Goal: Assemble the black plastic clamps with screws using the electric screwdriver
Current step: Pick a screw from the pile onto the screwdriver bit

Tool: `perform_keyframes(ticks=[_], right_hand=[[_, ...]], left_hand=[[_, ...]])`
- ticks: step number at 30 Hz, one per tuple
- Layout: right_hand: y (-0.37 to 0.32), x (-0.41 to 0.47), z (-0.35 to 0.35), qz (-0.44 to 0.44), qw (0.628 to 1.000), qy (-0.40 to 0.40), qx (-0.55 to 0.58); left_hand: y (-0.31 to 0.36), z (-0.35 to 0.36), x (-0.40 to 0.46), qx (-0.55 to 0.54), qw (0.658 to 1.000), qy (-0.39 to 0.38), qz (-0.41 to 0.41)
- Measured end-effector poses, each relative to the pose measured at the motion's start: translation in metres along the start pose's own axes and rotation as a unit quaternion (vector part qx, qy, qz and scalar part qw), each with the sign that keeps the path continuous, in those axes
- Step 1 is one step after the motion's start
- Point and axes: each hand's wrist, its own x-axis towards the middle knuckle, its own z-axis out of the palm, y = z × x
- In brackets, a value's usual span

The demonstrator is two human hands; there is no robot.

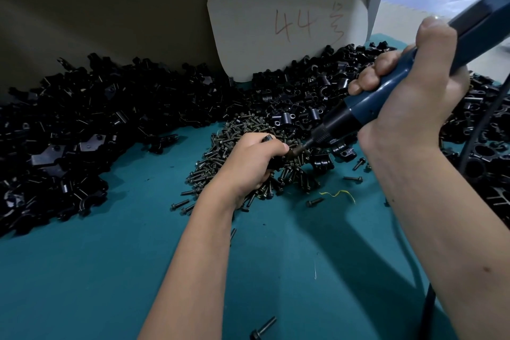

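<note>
Your left hand (255, 159) gripped a black clamp (269, 138) over the screw pile (240, 130) at the middle of the teal surface (110, 257). Your right hand (414, 91) curled round the electric screwdriver (367, 106), its bit touching the clamp. Loose clamps (96, 107) were heaped behind, below a card (287, 19) marked 44.

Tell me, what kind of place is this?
Most likely a small factory assembly bench. Heaps of black clamps and a pile of screws cover a teal mat, the right hand grips an electric screwdriver, and a card reads 44.
</note>
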Motion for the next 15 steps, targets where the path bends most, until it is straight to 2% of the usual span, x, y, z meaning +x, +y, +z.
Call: perform_keyframes(ticks=[3, 15], right_hand=[[-0.012, 0.021, 0.015, 0.035, 0.999, 0.006, -0.026], [-0.01, 0.019, 0.011, 0.033, 0.999, -0.003, -0.038]], left_hand=[[-0.001, 0.0, 0.0, 0.0, 1.0, 0.001, -0.002], [-0.001, 0.001, -0.001, -0.009, 1.0, 0.005, -0.002]])
